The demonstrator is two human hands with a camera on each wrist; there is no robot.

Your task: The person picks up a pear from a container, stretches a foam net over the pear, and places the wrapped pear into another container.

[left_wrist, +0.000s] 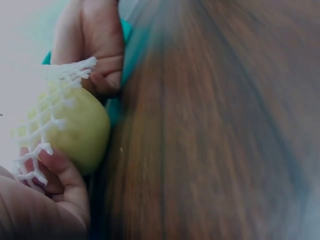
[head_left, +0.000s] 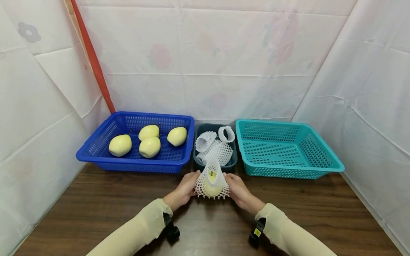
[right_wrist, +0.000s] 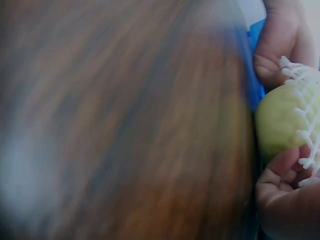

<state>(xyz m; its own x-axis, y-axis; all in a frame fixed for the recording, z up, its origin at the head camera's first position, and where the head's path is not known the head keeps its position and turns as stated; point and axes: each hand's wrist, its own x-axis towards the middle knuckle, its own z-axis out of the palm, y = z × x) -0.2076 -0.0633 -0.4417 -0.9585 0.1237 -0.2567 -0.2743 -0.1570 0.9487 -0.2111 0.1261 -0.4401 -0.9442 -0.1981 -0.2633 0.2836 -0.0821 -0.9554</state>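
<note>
Both my hands hold a white foam fruit net [head_left: 202, 185] drawn over a pale yellow pear [head_left: 212, 190], just in front of the small dark bin. The net flares at its lower edge and stands up in a loose peak, with the stem showing through the opening. My left hand [head_left: 185, 188] grips the left side, its curled fingers at the net's edge and against the pear [left_wrist: 92, 130] in the left wrist view. On the opposite side, my right hand [head_left: 238, 188] grips the net and pear [right_wrist: 277, 122]. The net hides some fingertips.
A blue basket [head_left: 134, 161] with several pears [head_left: 120, 145] stands at the left. The dark bin [head_left: 235, 156] in the middle contains more foam nets [head_left: 221, 153]. At the right is a turquoise basket [head_left: 288, 172]. Beneath everything lies a brown wooden table [head_left: 320, 209].
</note>
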